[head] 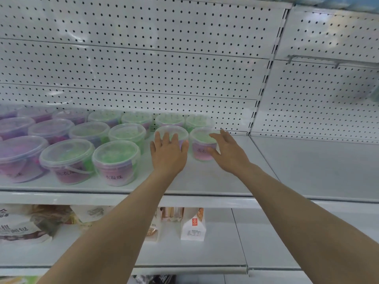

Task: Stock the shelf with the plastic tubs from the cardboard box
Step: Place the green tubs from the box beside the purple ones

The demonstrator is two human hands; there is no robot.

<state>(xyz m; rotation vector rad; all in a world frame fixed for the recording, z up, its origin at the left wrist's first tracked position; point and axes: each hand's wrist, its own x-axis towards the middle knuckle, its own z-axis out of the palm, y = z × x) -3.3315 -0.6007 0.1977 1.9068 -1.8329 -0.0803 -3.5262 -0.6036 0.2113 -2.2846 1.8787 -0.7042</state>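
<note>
Two tubs (202, 144) on the shelf (225, 181) were touched by relaxed, wide-fingered left hand (168, 152) and right hand (227, 152); level, gentle alignment was advised.

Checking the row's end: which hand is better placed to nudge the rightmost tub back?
Right. The right hand already touches the rightmost tub; the left hand covers its neighbour.

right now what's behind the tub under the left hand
Another clear-lidded tub with green contents stands directly behind it, in the back row against the white pegboard. The left hand covers the near tub's front, so its label cannot be seen.
</note>
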